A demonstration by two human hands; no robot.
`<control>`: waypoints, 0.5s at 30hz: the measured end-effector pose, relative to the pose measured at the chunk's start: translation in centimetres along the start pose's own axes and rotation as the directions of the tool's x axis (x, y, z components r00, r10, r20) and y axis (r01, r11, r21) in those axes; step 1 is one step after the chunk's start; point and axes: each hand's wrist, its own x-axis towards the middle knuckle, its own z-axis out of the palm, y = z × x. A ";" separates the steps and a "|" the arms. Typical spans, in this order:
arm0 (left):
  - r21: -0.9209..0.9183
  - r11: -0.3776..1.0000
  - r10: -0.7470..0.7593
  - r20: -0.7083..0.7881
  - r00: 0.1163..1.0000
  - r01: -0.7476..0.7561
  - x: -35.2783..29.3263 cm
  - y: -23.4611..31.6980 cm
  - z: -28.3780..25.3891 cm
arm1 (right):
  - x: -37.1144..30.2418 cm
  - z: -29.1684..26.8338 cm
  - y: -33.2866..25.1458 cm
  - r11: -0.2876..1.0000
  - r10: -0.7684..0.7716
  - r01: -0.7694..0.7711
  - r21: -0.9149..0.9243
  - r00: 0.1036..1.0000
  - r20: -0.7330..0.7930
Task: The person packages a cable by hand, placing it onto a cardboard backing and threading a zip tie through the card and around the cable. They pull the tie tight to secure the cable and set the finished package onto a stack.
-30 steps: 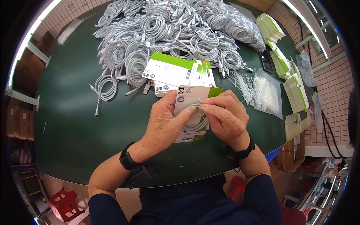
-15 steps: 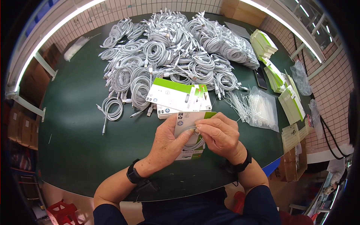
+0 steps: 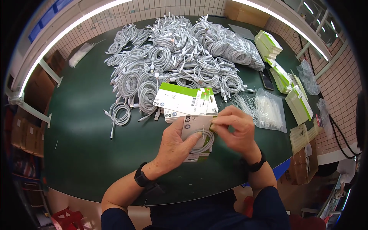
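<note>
My left hand (image 3: 173, 142) grips a white and green packaging card (image 3: 196, 121), its thumb pressing a coiled light grey cable (image 3: 209, 142) against the card's face. A short white tie end sticks up near the thumb tip. At the card's upper right edge, my right hand (image 3: 238, 132) is closed in a pinch; what lies between its fingertips, if anything, is too small to make out. Just beyond is a stack of similar cards (image 3: 180, 100). One coiled cable (image 3: 120, 115) lies apart on the left of the dark green table (image 3: 88, 153).
A large heap of coiled cables (image 3: 168, 57) covers the table's far middle. To the right are loose white cable ties (image 3: 245, 105), a bag of ties (image 3: 269, 113), a phone (image 3: 266, 79) and card stacks (image 3: 299, 104). Another small bag (image 3: 79, 56) lies far left.
My right hand has moved right and slightly up from the coil's middle to the card's edge, uncovering the coil. My left hand still holds the card and cable.
</note>
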 end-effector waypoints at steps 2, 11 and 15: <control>-0.058 0.998 0.006 0.011 1.000 -0.005 0.0 0.3 -0.1 | -0.1 -0.5 0.5 0.984 0.142 -0.132 0.120 0.987 -0.078; -0.096 0.994 -0.044 0.081 0.996 0.051 -0.4 1.3 1.0 | -1.1 0.7 3.6 0.079 0.537 -0.736 0.672 0.600 0.594; -0.033 0.998 -0.050 0.084 0.995 0.053 -0.5 1.0 1.0 | -1.7 1.1 4.0 0.067 0.442 -0.715 0.696 0.647 0.622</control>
